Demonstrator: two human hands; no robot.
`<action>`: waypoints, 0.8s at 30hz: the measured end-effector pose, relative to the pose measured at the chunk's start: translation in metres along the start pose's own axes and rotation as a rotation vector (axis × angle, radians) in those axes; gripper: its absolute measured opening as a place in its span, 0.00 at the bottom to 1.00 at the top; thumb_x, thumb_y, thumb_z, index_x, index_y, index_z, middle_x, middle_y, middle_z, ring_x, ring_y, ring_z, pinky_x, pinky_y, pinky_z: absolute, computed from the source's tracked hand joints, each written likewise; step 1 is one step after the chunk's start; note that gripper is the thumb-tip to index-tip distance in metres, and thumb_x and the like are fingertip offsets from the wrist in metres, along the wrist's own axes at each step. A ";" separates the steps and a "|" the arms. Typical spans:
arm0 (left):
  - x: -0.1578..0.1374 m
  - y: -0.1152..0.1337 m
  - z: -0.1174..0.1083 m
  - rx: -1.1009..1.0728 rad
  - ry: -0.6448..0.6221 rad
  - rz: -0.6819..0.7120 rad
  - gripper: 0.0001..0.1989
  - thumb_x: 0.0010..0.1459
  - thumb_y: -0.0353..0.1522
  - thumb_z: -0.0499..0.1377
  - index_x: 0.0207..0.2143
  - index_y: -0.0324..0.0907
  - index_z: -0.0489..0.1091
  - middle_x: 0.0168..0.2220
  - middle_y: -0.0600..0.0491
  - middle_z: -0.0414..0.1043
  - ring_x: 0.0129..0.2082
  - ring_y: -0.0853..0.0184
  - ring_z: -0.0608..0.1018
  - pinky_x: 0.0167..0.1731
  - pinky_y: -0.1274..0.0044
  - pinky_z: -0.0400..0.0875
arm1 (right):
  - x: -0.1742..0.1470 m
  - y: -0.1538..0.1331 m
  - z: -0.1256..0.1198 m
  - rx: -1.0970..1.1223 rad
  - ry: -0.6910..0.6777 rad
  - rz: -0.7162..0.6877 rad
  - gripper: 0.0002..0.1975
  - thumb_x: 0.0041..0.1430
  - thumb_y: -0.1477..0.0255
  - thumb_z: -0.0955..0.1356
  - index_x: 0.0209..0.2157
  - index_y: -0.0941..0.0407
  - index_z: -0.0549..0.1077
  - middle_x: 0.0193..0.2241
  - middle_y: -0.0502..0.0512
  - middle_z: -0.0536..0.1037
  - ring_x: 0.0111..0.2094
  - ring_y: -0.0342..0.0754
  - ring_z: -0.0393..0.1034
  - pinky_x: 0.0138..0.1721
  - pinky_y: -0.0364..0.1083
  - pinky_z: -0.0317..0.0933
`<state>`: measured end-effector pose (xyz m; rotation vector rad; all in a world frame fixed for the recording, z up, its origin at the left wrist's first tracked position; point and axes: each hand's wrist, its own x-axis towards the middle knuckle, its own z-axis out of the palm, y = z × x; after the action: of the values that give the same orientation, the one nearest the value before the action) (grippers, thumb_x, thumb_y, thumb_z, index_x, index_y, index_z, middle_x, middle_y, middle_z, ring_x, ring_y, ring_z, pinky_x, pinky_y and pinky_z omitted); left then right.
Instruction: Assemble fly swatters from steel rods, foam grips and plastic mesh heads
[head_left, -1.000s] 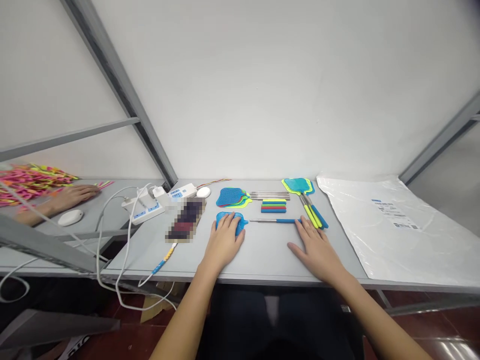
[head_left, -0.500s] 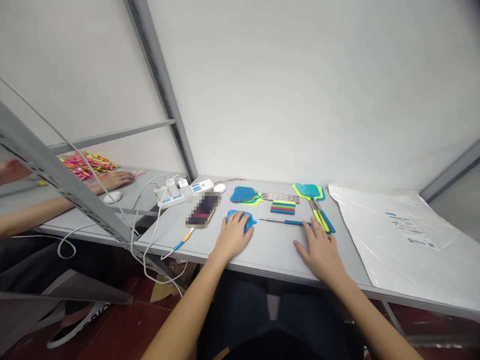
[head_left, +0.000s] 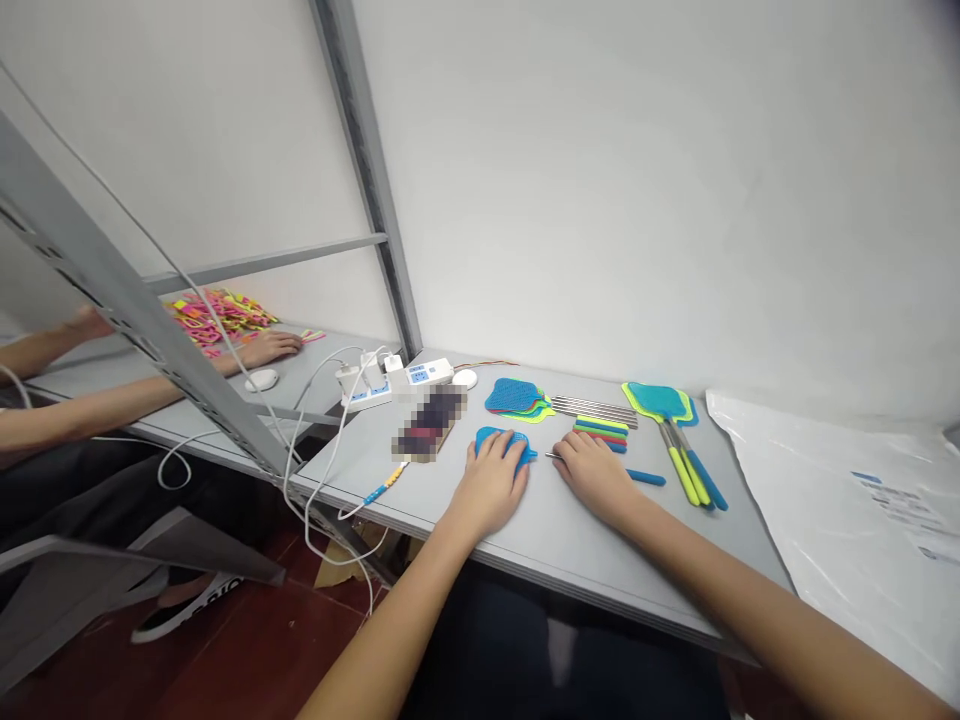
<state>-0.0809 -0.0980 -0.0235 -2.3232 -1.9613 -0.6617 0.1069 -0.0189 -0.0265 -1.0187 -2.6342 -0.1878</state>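
While your left hand [head_left: 491, 487] lay flat and open over the blue swatter head [head_left: 484, 435] on the surface [head_left: 555, 525], seemingly to steady it, your right hand [head_left: 596, 474] partly covered the blue-handled rod [head_left: 648, 478] just beside, and whether it gripped I could not tell.

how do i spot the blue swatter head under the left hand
On the grey tabletop, find the person's left hand. Partly covered by it is a blue perforated swatter head, lying apart from the multicoloured stack of swatter heads behind it.
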 end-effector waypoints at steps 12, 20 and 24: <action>0.002 0.000 -0.006 -0.057 -0.058 0.025 0.19 0.65 0.37 0.46 0.57 0.50 0.61 0.60 0.47 0.60 0.60 0.57 0.61 0.58 0.56 0.53 | 0.002 0.007 0.015 0.183 0.039 -0.018 0.09 0.67 0.71 0.59 0.36 0.55 0.68 0.33 0.55 0.73 0.35 0.50 0.66 0.37 0.48 0.59; 0.003 0.001 -0.006 -0.059 -0.025 0.017 0.20 0.65 0.38 0.48 0.58 0.49 0.60 0.60 0.46 0.60 0.60 0.57 0.62 0.57 0.59 0.55 | 0.000 0.003 0.008 0.308 0.041 0.008 0.08 0.66 0.72 0.59 0.35 0.55 0.67 0.33 0.55 0.73 0.34 0.50 0.66 0.37 0.48 0.59; 0.004 0.001 -0.006 -0.061 -0.012 0.009 0.20 0.63 0.37 0.50 0.57 0.48 0.60 0.61 0.46 0.59 0.60 0.57 0.62 0.57 0.60 0.56 | -0.001 0.002 0.005 0.326 0.024 0.036 0.08 0.66 0.73 0.58 0.35 0.55 0.66 0.33 0.55 0.72 0.35 0.50 0.67 0.37 0.47 0.59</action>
<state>-0.0815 -0.0961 -0.0167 -2.3748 -1.9624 -0.7185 0.1083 -0.0172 -0.0313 -0.9430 -2.5118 0.2296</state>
